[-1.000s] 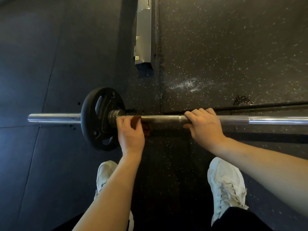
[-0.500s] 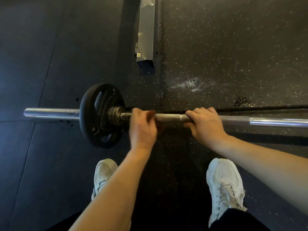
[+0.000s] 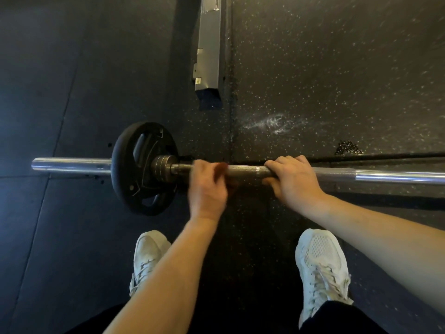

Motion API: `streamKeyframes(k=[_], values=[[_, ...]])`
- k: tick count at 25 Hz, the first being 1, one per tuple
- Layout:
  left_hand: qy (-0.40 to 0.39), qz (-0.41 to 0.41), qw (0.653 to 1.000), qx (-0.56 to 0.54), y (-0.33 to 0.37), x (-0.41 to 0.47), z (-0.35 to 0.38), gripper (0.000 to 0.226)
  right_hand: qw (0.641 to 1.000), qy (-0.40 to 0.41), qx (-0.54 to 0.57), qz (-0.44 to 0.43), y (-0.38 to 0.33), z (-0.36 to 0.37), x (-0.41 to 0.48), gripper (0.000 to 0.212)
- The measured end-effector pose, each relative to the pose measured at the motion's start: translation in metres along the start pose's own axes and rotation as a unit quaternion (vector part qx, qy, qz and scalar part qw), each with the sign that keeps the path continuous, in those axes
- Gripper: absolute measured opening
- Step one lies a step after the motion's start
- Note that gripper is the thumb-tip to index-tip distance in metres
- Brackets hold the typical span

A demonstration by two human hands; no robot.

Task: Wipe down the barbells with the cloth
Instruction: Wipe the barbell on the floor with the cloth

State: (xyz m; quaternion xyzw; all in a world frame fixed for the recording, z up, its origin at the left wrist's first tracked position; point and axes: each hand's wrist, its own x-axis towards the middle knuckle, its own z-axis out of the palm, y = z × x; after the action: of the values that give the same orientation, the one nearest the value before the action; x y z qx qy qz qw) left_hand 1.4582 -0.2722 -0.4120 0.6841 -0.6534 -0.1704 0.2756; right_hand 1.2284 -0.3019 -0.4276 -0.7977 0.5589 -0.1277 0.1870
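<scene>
A steel barbell lies across the dark gym floor with a black weight plate on its left sleeve. My left hand grips a dark reddish-brown cloth wrapped round the shaft just right of the collar; the hand is motion-blurred and hides most of the cloth. My right hand grips the bare knurled shaft a short way to the right, fingers curled over the top.
A metal rack foot runs up the floor behind the bar. A small dark heap of debris lies at the right beyond the bar. My white shoes stand just behind the bar.
My left hand with the cloth has slid rightward along the shaft, away from the collar and plate toward my right hand. The right hand has kept its hold.
</scene>
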Motion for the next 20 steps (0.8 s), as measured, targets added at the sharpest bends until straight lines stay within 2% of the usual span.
streamKeyframes(k=[2,4,8,10,13,16,20], values=[[0.048,-0.089,0.995,-0.020,-0.020,0.006,-0.012,0.013,1.000,0.006,0.005,-0.004,-0.001,0.002,0.000,0.031],[0.073,-0.119,0.990,-0.005,-0.005,0.008,0.000,0.013,1.000,0.014,0.002,-0.003,0.000,0.003,0.000,0.030],[-0.026,0.008,1.000,0.013,0.045,-0.002,0.032,0.017,1.000,0.014,-0.020,0.007,0.003,0.001,-0.003,0.032],[-0.038,0.002,0.999,0.025,0.027,0.004,0.020,0.018,1.000,0.007,-0.014,0.002,0.003,0.001,-0.001,0.032],[0.058,-0.108,0.992,0.026,-0.019,0.016,-0.018,0.019,1.000,-0.009,-0.004,-0.005,-0.001,0.000,0.003,0.029],[0.120,-0.174,0.977,-0.013,-0.028,0.018,-0.037,0.036,1.000,-0.004,-0.007,0.002,-0.002,0.000,0.001,0.031],[0.116,-0.180,0.977,0.012,-0.002,0.004,-0.007,0.029,1.000,-0.001,-0.010,0.006,0.001,-0.001,-0.004,0.033]])
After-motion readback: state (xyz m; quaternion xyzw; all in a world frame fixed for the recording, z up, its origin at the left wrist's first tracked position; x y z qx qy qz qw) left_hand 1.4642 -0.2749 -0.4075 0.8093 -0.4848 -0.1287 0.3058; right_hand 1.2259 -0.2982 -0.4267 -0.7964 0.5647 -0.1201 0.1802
